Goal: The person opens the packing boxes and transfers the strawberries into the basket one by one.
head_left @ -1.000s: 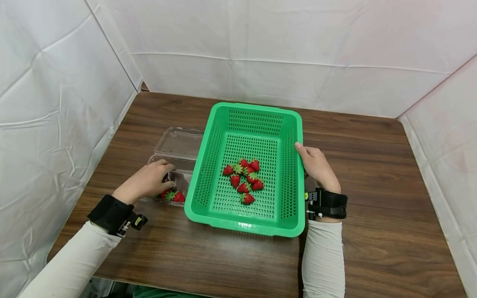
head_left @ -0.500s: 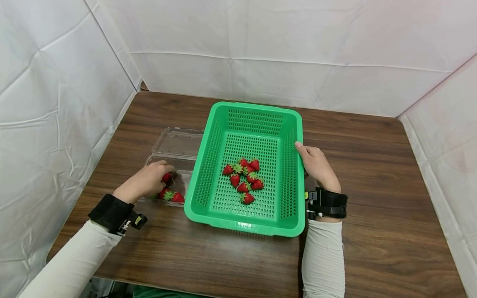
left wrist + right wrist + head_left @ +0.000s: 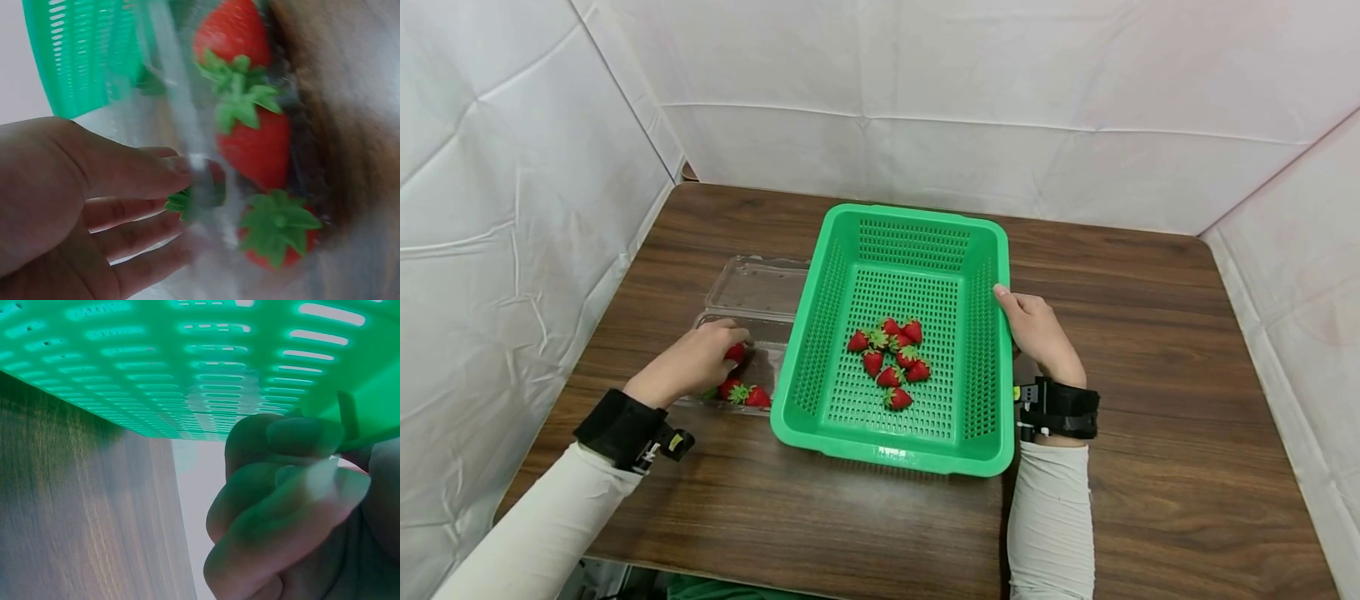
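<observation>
My left hand (image 3: 696, 358) reaches into a clear plastic clamshell box (image 3: 767, 333) and pinches a strawberry (image 3: 736, 352) between thumb and fingers. The left wrist view shows green leaves of this strawberry (image 3: 179, 201) at the fingertips, partly behind the box's clear wall. Several more strawberries (image 3: 757, 397) lie in the box along its near side. My right hand (image 3: 1041, 333) grips the right rim of a green perforated basket (image 3: 895, 462), thumb over the rim. From below, the right wrist view shows curled fingers (image 3: 262, 544) under that rim. Several strawberries (image 3: 891, 377) lie together on the basket's floor.
The basket overlaps the right part of the box in the head view. The box's open lid (image 3: 756, 283) lies back behind it. All stand on a brown wooden table (image 3: 1165, 400), with white cloth walls (image 3: 962, 92) at the back and sides.
My left fingers have closed in on a strawberry in the box, and its red side now shows at the fingertips. The right hand and the basket stay in place.
</observation>
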Action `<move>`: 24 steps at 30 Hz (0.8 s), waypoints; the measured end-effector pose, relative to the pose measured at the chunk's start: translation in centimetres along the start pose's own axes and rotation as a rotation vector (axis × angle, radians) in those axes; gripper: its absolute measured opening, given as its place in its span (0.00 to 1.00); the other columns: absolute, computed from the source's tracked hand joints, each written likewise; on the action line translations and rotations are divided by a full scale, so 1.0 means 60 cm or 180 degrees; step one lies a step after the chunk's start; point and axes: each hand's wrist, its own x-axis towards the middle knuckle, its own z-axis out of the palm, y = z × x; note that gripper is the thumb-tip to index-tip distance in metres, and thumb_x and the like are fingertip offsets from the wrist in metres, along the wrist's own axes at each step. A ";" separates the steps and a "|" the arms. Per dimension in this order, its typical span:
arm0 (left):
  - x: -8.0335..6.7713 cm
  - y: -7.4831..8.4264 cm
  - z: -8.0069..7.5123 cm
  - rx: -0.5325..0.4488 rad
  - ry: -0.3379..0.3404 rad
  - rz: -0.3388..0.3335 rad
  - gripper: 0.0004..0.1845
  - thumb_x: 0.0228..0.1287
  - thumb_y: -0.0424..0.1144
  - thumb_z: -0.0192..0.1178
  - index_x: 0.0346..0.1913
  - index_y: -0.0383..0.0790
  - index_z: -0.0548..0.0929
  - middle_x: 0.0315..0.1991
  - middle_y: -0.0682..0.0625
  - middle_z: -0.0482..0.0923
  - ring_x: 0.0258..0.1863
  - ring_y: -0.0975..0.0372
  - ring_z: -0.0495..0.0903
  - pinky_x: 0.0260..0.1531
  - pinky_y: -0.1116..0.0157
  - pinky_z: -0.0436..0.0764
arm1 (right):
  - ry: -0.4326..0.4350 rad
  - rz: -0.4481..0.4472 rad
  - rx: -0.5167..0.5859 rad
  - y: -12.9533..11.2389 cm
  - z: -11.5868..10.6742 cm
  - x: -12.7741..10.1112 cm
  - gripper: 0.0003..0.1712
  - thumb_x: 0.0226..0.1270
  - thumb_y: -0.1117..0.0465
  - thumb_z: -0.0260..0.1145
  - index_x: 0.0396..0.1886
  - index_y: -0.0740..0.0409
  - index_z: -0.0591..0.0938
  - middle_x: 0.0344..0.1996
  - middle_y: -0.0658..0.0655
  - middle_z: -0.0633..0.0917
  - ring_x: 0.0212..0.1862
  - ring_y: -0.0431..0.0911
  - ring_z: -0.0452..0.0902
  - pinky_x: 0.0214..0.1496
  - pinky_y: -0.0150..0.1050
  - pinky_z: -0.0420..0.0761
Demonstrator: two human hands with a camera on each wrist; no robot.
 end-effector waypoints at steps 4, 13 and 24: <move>-0.003 0.013 -0.012 -0.0013 0.0103 0.0106 0.20 0.62 0.24 0.57 0.58 0.27 0.77 0.51 0.34 0.77 0.46 0.47 0.80 0.44 0.51 0.80 | 0.0012 -0.0014 -0.0020 -0.001 0.000 -0.002 0.32 0.74 0.34 0.40 0.21 0.53 0.62 0.11 0.50 0.65 0.24 0.63 0.74 0.32 0.52 0.79; -0.014 0.051 -0.058 0.0054 0.0476 0.0449 0.17 0.65 0.24 0.56 0.56 0.29 0.78 0.48 0.36 0.77 0.30 0.57 0.76 0.28 0.63 0.72 | -0.0006 -0.0027 0.0038 -0.002 0.000 -0.003 0.31 0.74 0.34 0.40 0.21 0.53 0.62 0.12 0.50 0.65 0.21 0.57 0.74 0.31 0.50 0.79; -0.008 0.106 -0.099 0.0037 0.0717 0.0721 0.16 0.67 0.26 0.55 0.56 0.35 0.80 0.49 0.42 0.76 0.33 0.58 0.75 0.34 0.63 0.74 | 0.0031 -0.0052 -0.0015 0.002 0.000 -0.001 0.32 0.74 0.34 0.40 0.20 0.53 0.61 0.11 0.50 0.64 0.21 0.60 0.73 0.28 0.47 0.78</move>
